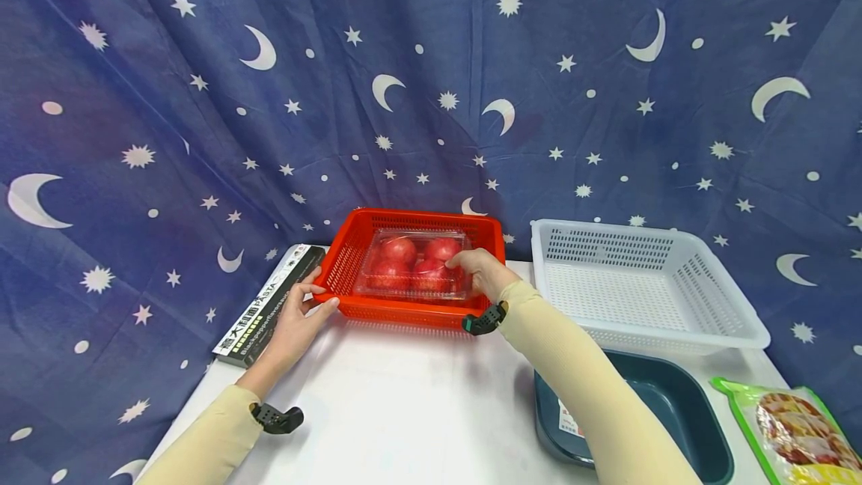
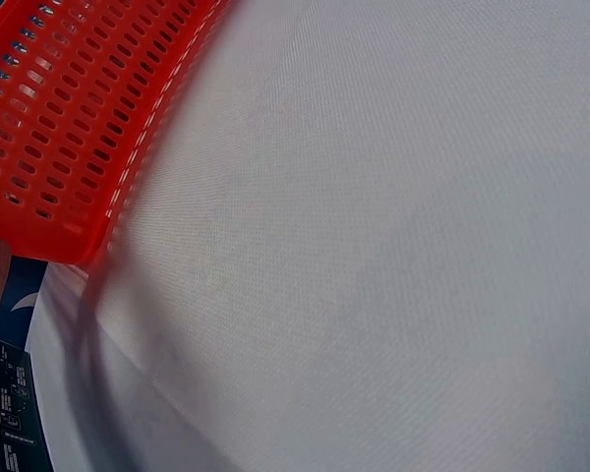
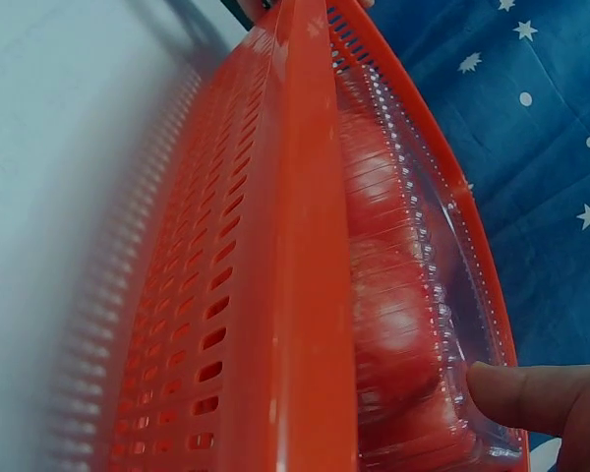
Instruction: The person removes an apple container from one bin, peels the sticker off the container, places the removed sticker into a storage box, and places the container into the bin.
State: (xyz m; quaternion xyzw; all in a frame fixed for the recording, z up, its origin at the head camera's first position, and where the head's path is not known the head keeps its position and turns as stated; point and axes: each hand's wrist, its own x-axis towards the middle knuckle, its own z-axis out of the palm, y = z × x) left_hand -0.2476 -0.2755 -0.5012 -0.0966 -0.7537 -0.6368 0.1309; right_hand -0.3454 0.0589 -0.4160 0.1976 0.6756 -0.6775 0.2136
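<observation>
In the head view, a red plastic basket [image 1: 404, 311] stands at the back of the white table. Inside it lies a clear plastic box [image 1: 364, 287] holding several round red fruits [image 1: 399, 249], their exact kind uncertain. My right hand [image 1: 486, 272] grips the box at its right end. The thumb [image 3: 516, 391] rests on the lid edge in the right wrist view, while the other fingers are mostly hidden. At the basket's front left corner, my left hand [image 1: 299, 320] holds the rim, thumb in front; only a sliver of it shows in the left wrist view.
A black and white pasta box [image 1: 269, 313] lies left of the basket. To the right stand a white basket [image 1: 646, 339] and a dark blue basin [image 1: 673, 388], partly behind my right forearm. A green food bag [image 1: 795, 432] lies far right. A starry curtain [image 1: 431, 96] hangs behind.
</observation>
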